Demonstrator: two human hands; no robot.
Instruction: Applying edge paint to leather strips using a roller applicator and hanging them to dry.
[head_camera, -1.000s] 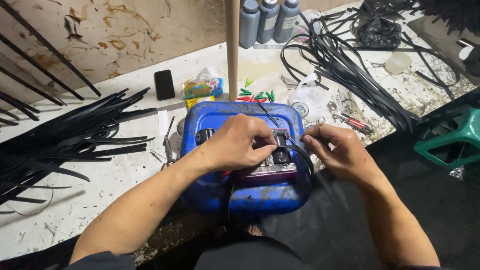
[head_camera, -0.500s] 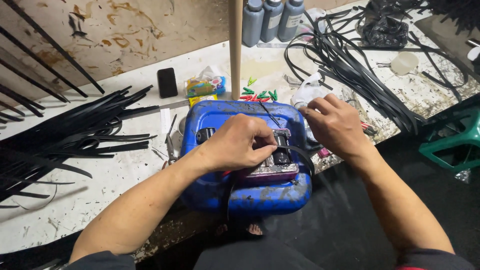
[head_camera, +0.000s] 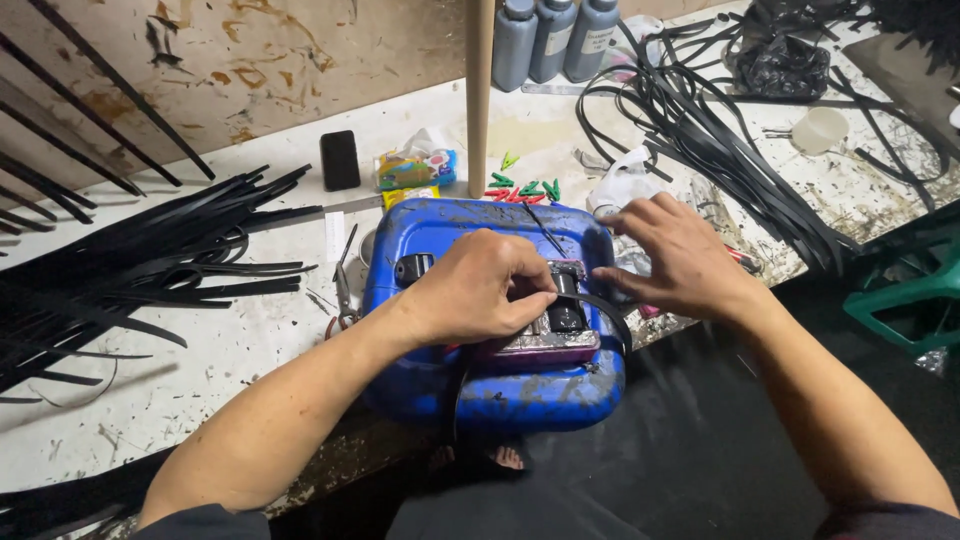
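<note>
A blue plastic jerrycan (head_camera: 440, 228) lies flat on the near edge of the white workbench (head_camera: 250, 340). A small metal roller device (head_camera: 560, 325) sits on top of it. A thin black strip (head_camera: 608, 308) runs out of the roller and curves down the can's right side. My left hand (head_camera: 478, 290) rests on the device with its fingers curled, pinching the strip at the roller. My right hand (head_camera: 685, 258) hovers at the can's right corner, fingers spread, its thumb close to the strip. Whether it touches the strip is unclear.
A large bundle of black strips (head_camera: 150, 260) fans across the left. Scissors (head_camera: 345, 290), a black phone (head_camera: 340, 160), a colourful packet (head_camera: 415, 170), a wooden pole (head_camera: 480, 90), coloured clips (head_camera: 525, 188), grey bottles (head_camera: 555, 35), a white rag (head_camera: 625, 185), tangled strips (head_camera: 720, 130) and a green stool (head_camera: 910, 290) surround the can.
My right hand let go of the strip, reached up and right toward the rag, and has come back beside the roller with fingers spread. My left hand stayed on the device.
</note>
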